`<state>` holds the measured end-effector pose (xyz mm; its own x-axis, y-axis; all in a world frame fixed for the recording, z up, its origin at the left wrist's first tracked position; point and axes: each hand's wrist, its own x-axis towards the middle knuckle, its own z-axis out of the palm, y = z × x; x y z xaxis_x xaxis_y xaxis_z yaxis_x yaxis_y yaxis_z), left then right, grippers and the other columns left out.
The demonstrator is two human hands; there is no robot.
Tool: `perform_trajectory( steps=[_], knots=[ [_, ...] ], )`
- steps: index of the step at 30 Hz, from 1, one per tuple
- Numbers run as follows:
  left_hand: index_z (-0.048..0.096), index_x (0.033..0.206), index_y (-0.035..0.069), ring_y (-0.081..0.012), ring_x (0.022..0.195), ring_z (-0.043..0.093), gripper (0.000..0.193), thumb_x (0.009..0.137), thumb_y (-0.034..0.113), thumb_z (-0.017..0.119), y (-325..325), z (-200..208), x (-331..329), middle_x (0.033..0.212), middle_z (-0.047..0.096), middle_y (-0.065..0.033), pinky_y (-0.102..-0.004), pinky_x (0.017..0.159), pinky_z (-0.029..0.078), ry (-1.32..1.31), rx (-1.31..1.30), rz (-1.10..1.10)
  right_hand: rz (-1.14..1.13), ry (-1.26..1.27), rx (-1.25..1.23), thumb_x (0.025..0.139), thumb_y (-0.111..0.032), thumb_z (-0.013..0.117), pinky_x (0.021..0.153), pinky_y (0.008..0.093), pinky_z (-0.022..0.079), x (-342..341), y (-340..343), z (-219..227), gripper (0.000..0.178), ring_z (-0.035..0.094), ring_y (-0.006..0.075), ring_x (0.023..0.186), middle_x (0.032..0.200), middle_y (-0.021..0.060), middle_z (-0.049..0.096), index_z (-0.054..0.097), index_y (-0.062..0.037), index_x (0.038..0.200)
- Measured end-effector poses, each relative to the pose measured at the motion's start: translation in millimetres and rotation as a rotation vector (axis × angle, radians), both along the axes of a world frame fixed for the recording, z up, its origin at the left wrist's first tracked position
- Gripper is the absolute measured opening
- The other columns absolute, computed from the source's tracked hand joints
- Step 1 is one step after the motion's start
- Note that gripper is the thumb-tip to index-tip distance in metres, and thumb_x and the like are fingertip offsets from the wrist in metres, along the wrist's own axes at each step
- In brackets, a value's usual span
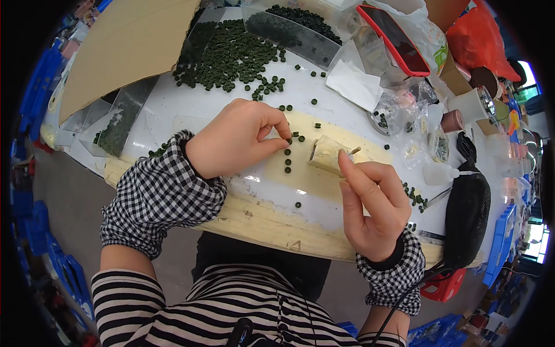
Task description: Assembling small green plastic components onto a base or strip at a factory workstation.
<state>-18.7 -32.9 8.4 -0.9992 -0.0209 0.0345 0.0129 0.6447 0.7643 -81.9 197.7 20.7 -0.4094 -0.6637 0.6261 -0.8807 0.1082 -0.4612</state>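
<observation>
White worktop [179, 104], wooden strip [272, 228] along its near edge. Left hand [240, 139] reached over the middle, thumb and forefinger tips brought close together at a small dark green piece; could not tell whether they pinched it. A short column of like green pieces [288, 162] lay just below those fingertips, running toward the near edge.

Right hand [378, 202] came in over the near edge, right of middle. Its thumb and forefinger stood apart, the forefinger tip at the beige block [328, 155]; could not tell whether the hand gripped it. Block sat on the worktop between the two hands, nearer the right one, with a small peg [355, 150] projecting at its right end.

Large heap of green pieces [231, 58] toward the far edge, left of middle; clear box [295, 49] holding more beside it. Cardboard sheet [127, 52] over the far left corner. White paper [354, 85] toward the far edge, phone in a red case [396, 40] beyond it. Black pouch [468, 202] at the right edge.
</observation>
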Motion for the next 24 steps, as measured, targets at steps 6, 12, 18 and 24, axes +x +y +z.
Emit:
perform_trajectory(
  steps=[6, 12, 18, 24],
  knots=[
    [0.06, 0.103, -0.001, -0.0067, 0.059, 0.037, 0.019, 0.088, 0.011, 0.062, -8.0, 2.6, -6.0, 0.065, 0.041, 0.0055, -0.022, 0.054, 0.033, -0.051, 0.732, 0.118, -0.027, -0.003, -0.024, 0.072, 0.009, 0.07, 0.054, 0.0256, 0.045, 0.0, 1.4, 1.5, 0.04, 0.056, 0.0165, 0.062, 0.079, 0.0078, 0.059, 0.068, -0.0005, 0.11],
    [0.044, 0.117, -0.004, -0.014, 0.087, 0.044, 0.029, 0.088, -0.006, 0.045, -6.7, -1.3, -7.5, 0.101, 0.045, -0.0083, -0.0248, 0.076, 0.043, 0.042, 1.651, 0.529, -0.125, -0.022, -0.037, 0.073, 0.008, 0.069, 0.055, 0.0247, 0.045, -0.9, 5.8, 4.5, 0.035, 0.056, 0.0158, 0.063, 0.08, 0.0075, 0.06, 0.069, -0.0007, 0.107],
    [0.039, 0.124, -0.006, -0.0222, 0.12, 0.044, 0.038, 0.086, -0.014, 0.039, 0.2, -0.5, 2.2, 0.125, 0.041, -0.0184, -0.0288, 0.104, 0.042, -0.036, 1.613, 0.299, -0.218, 0.009, -0.098, 0.077, 0.007, 0.067, 0.055, 0.0233, 0.044, -15.8, 6.4, 6.0, 0.029, 0.055, 0.0139, 0.064, 0.083, 0.0092, 0.06, 0.07, -0.0007, 0.105],
    [0.043, 0.127, -0.007, -0.0144, 0.104, 0.058, 0.031, 0.098, 0.006, 0.043, 11.5, 10.1, 8.2, 0.11, 0.057, -0.0121, -0.023, 0.095, 0.05, -0.19, 1.534, 0.269, -0.284, -0.108, 0.039, 0.079, -0.002, 0.069, 0.066, 0.029, 0.046, -23.2, 2.7, 7.6, 0.02, 0.057, 0.0208, 0.076, 0.087, 0.0098, 0.061, 0.067, -0.001, 0.099]
  ],
)
